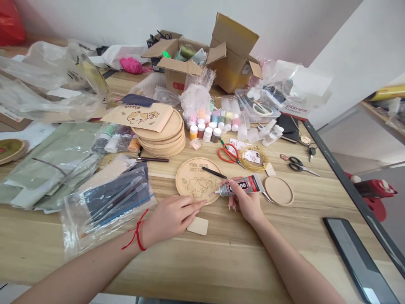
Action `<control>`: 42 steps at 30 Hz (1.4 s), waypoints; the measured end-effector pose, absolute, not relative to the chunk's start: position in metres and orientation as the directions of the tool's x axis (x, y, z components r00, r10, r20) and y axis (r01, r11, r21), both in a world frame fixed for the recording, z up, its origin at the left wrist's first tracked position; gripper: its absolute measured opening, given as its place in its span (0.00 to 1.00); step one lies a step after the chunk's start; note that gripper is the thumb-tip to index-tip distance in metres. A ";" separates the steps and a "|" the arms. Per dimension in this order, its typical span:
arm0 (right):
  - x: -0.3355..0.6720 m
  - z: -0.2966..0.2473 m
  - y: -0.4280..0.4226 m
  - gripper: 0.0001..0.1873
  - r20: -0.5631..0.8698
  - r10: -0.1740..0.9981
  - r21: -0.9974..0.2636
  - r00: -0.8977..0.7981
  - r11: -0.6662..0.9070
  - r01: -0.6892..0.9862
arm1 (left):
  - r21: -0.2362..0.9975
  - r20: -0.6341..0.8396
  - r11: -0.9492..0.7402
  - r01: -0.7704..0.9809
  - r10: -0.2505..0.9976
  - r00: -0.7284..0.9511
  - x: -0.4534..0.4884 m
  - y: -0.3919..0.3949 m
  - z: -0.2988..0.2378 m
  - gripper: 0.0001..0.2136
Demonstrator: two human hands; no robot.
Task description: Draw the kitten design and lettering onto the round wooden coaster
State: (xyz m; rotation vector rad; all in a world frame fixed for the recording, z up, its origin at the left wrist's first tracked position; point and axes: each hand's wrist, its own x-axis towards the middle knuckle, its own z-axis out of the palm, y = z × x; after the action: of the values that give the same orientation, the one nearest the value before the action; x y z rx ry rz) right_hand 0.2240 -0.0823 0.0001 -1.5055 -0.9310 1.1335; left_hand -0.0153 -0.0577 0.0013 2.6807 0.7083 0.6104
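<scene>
A round wooden plate [181, 179] with a cat drawing and lettering lies flat in front of me. My left hand [172, 217], a red string bracelet at its wrist, rests with fingers stretched out at the plate's lower rim. In my right hand [245, 200] is a grey, black and red glue tube [238, 187], tilted so its nozzle hangs over the plate's right side. A slim black tool [215, 172] runs from over the plate toward the same fingers; whether they also grip it is unclear. A small cream card [198, 226] lies below the plate.
Behind stand stacked wooden plates [163, 145], paint jars [207, 134] and cardboard boxes [175, 78]. Red-handled scissors [228, 153], a gold wire coil [265, 162], a small round wooden frame [280, 191] and black scissors [297, 164] lie right. A plastic bag [107, 211] lies left.
</scene>
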 end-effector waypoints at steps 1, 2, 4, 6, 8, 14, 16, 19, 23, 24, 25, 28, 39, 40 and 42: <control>0.224 0.000 -0.083 0.24 -0.203 0.941 -0.977 0.271 -0.213 0.008 | 0.384 0.322 -0.834 0.397 0.523 0.789 -0.015 -0.058 0.001 0.13; 0.224 -0.001 -0.083 0.24 -0.204 0.940 -0.977 0.274 -0.213 0.004 | 0.380 0.322 -0.836 0.397 0.522 0.790 -0.015 -0.058 0.001 0.13; 0.225 -0.001 -0.083 0.24 -0.198 0.942 -0.978 0.273 -0.207 0.004 | 0.371 0.318 -0.839 0.398 0.517 0.794 -0.016 -0.057 0.001 0.13; 0.225 -0.001 -0.083 0.24 -0.193 0.947 -0.979 0.258 -0.203 0.010 | 0.368 0.308 -0.839 0.401 0.517 0.799 -0.016 -0.057 0.001 0.13; 0.224 0.000 -0.082 0.24 -0.194 0.950 -0.979 0.243 -0.204 0.018 | 0.372 0.305 -0.837 0.401 0.519 0.799 -0.016 -0.057 0.002 0.13; 0.223 0.002 -0.082 0.24 -0.179 0.956 -0.981 0.231 -0.191 0.028 | 0.374 0.318 -0.836 0.401 0.522 0.791 -0.015 -0.058 0.002 0.13; 0.224 0.001 -0.082 0.24 -0.189 0.956 -0.980 0.224 -0.197 0.017 | 0.378 0.320 -0.836 0.398 0.521 0.791 -0.015 -0.058 0.002 0.13; 0.226 -0.002 -0.082 0.22 -0.184 0.958 -0.983 0.219 -0.174 -0.061 | 0.378 0.326 -0.837 0.395 0.520 0.790 -0.016 -0.057 0.003 0.13; 0.230 -0.002 -0.080 0.20 -0.123 0.943 -0.974 0.310 -0.054 -0.220 | 0.371 0.326 -0.840 0.396 0.516 0.792 -0.016 -0.057 0.002 0.14; 0.231 -0.002 -0.079 0.20 -0.109 0.935 -0.970 0.337 -0.026 -0.240 | 0.369 0.328 -0.841 0.395 0.515 0.792 -0.016 -0.057 0.002 0.14; 0.232 0.000 -0.078 0.20 -0.096 0.927 -0.968 0.363 -0.002 -0.253 | 0.368 0.332 -0.842 0.394 0.514 0.791 -0.016 -0.058 0.002 0.14; 0.238 0.004 -0.076 0.19 -0.089 0.918 -0.962 0.386 0.021 -0.272 | 0.364 0.353 -0.846 0.389 0.512 0.783 -0.016 -0.058 0.000 0.14; 0.258 0.000 -0.070 0.24 0.023 0.982 -0.900 0.188 0.102 -0.423 | 0.359 0.402 -0.841 0.404 0.530 0.746 -0.013 -0.060 0.000 0.12; 0.258 -0.001 -0.070 0.25 0.032 0.984 -0.889 0.173 0.107 -0.445 | 0.359 0.397 -0.841 0.404 0.530 0.750 -0.013 -0.061 -0.001 0.13; 0.259 -0.004 -0.069 0.27 0.045 0.987 -0.879 0.157 0.114 -0.462 | 0.352 0.379 -0.837 0.418 0.536 0.754 -0.014 -0.062 -0.006 0.15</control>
State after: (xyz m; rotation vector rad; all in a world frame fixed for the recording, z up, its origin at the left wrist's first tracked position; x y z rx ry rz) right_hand 0.2592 -0.0692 -0.0042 -0.8535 -0.7860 1.2410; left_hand -0.0138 -0.0617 -0.0056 2.7072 0.7496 0.6955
